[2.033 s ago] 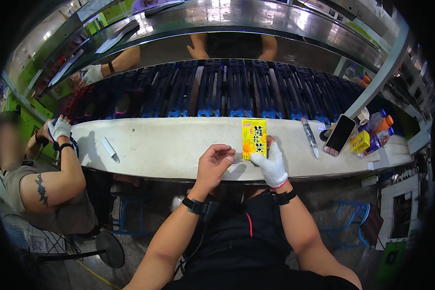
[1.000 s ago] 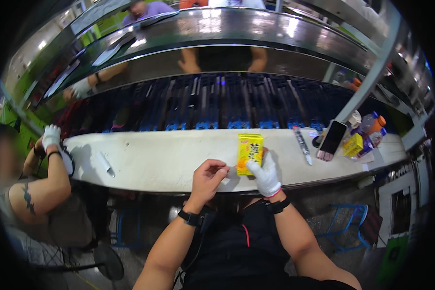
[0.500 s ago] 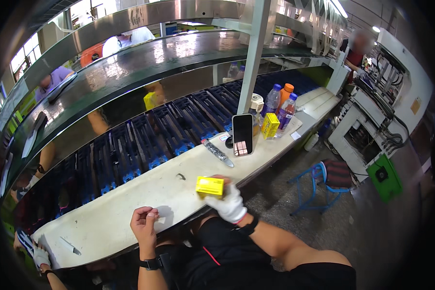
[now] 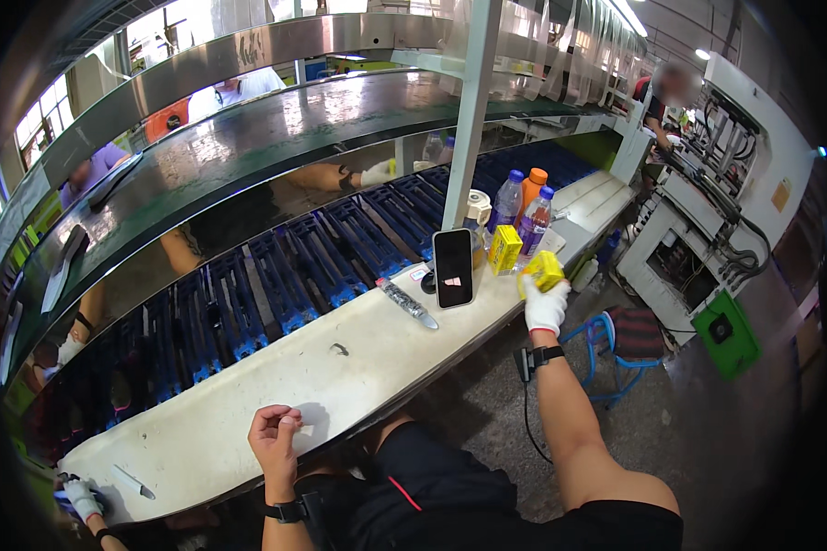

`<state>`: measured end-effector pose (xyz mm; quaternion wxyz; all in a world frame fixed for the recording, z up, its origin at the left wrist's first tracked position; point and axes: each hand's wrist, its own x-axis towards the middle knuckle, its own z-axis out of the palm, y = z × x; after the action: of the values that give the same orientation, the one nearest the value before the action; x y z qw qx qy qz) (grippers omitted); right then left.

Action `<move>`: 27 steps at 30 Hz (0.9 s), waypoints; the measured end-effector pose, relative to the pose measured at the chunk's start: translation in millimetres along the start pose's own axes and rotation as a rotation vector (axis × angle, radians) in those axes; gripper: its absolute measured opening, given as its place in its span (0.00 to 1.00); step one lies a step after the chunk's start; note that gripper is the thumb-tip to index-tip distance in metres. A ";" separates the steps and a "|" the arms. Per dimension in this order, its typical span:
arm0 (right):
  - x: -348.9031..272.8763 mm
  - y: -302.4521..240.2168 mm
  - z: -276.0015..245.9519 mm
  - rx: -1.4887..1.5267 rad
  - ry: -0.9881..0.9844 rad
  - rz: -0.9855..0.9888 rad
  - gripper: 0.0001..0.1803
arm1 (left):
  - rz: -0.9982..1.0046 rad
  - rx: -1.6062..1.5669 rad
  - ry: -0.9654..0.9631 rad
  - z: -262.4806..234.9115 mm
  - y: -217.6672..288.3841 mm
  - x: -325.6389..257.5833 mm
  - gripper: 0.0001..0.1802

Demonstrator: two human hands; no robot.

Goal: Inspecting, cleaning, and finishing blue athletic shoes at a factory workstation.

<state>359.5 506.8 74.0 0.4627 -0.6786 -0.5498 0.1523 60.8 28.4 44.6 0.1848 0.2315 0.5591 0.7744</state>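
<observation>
My right fingers (image 4: 529, 287) are sheathed in a glove (image 4: 547, 313) of matt cloth, and the box (image 4: 545, 268) they hold looks like smooth, lightly glossy card. The counter (image 4: 220, 436) before me is matt and mostly smooth. The phone (image 4: 453, 264) has a glossy, glass-like face; the purple-capped bottles (image 4: 505, 199) are clear, shiny plastic. The overhead rail (image 4: 331, 32) is bright, reflective metal, the floor (image 4: 473, 395) dull and rough-looking.

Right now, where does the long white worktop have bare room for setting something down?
Mostly bare: the worktop between the thin pale strip and ungloved left hand. Crowded: around the black-screened phone, clear purple-capped bottles and standing yellow carton.
</observation>
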 end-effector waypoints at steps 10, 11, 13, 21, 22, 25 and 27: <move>-35.6 -11.6 7.5 -0.397 -0.037 -0.410 0.36 | -0.001 0.003 0.026 0.1 -1.5 -2.2 0.07; -37.6 -7.6 6.6 -0.399 -0.041 -0.411 0.36 | -0.001 0.011 0.022 -0.1 -1.1 -2.7 0.07; -33.8 3.5 2.9 -0.392 -0.011 -0.459 0.34 | -0.001 0.017 0.024 0.6 -0.3 -4.9 0.07; -6.3 42.1 8.0 -0.308 -0.014 -0.664 0.29 | 0.007 0.035 -0.008 1.2 -0.2 -4.1 0.08; -6.9 37.9 7.3 -0.357 -0.037 -0.681 0.29 | -0.003 0.043 -0.007 -0.9 -1.1 -3.2 0.08; 1.0 28.1 8.3 -0.306 -0.100 -0.776 0.30 | 0.037 0.036 -0.025 -3.1 -2.6 -1.1 0.08; 9.3 11.9 4.0 -0.283 -0.141 -0.827 0.31 | 0.025 0.035 -0.019 -4.1 -3.5 -4.8 0.08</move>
<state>367.0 517.3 65.2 0.3487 -0.4463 -0.8206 -0.0764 62.4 23.7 39.4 0.1760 0.2489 0.5680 0.7644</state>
